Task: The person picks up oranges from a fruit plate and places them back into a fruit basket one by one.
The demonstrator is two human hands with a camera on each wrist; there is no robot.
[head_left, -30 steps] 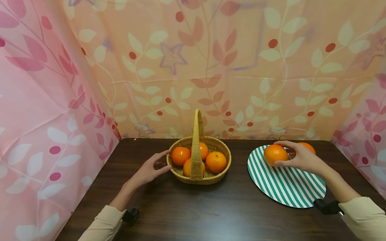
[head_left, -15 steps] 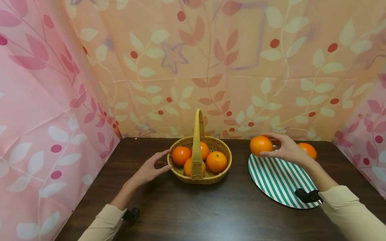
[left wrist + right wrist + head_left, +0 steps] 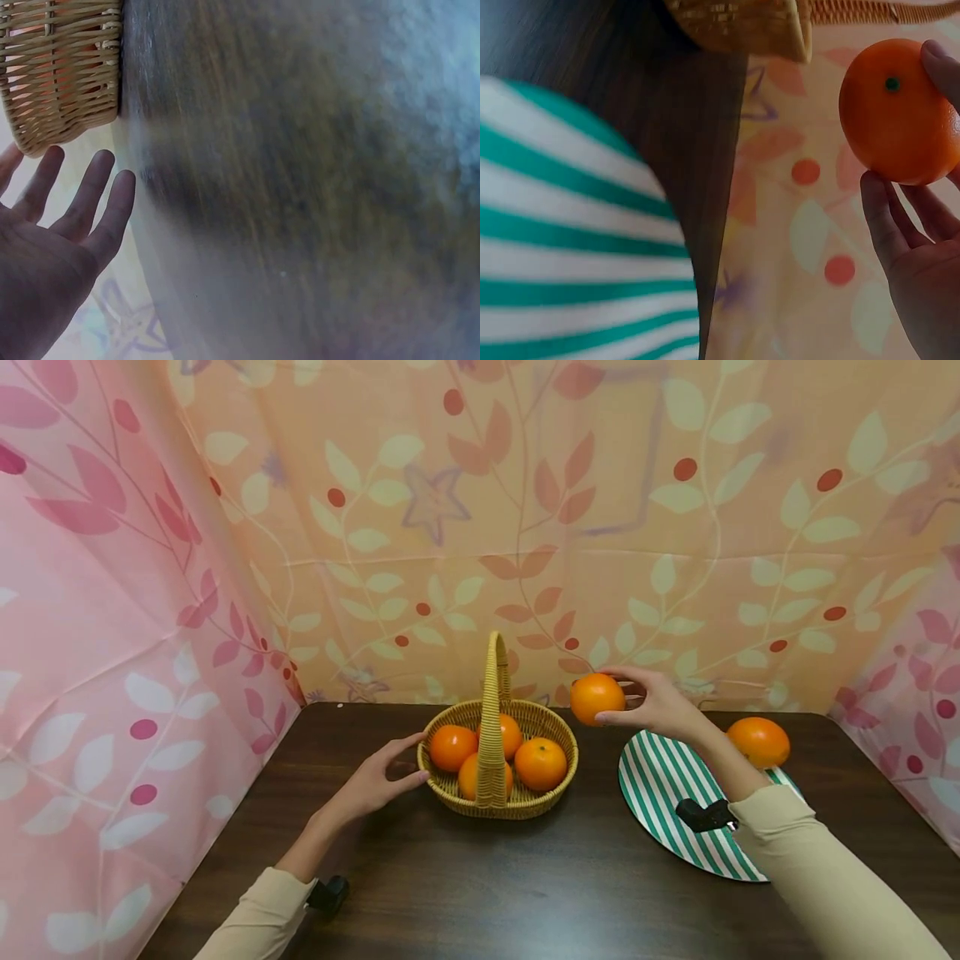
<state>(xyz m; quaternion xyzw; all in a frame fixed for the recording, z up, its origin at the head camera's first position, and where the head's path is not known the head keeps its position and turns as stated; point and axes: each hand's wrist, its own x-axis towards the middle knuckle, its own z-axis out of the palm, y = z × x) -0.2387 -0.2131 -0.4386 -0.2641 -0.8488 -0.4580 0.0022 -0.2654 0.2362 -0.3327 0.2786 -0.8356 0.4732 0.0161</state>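
My right hand [image 3: 651,703] grips an orange [image 3: 597,698] between thumb and fingers, held in the air to the right of the wicker basket [image 3: 553,717]. The right wrist view shows the same orange [image 3: 900,112] with its green stem spot toward the camera. Several oranges [image 3: 540,764] lie in the basket, under its tall arched handle [image 3: 492,718]. At the basket's left rim rests my left hand [image 3: 375,781], thumb and fingertips against it. Its fingers [image 3: 88,191] look extended and spread near the basket wall [image 3: 64,75] in the left wrist view.
A round green-and-white striped placemat [image 3: 660,793] lies on the right of the dark wooden table [image 3: 480,877], partly under my right forearm. Another orange [image 3: 759,742] sits at its far right edge. Patterned curtains [image 3: 420,527] stand behind the table and along both sides.
My right hand has carried the orange leftward and up, from above the striped placemat toward the basket. My left hand and the basket have stayed in place.
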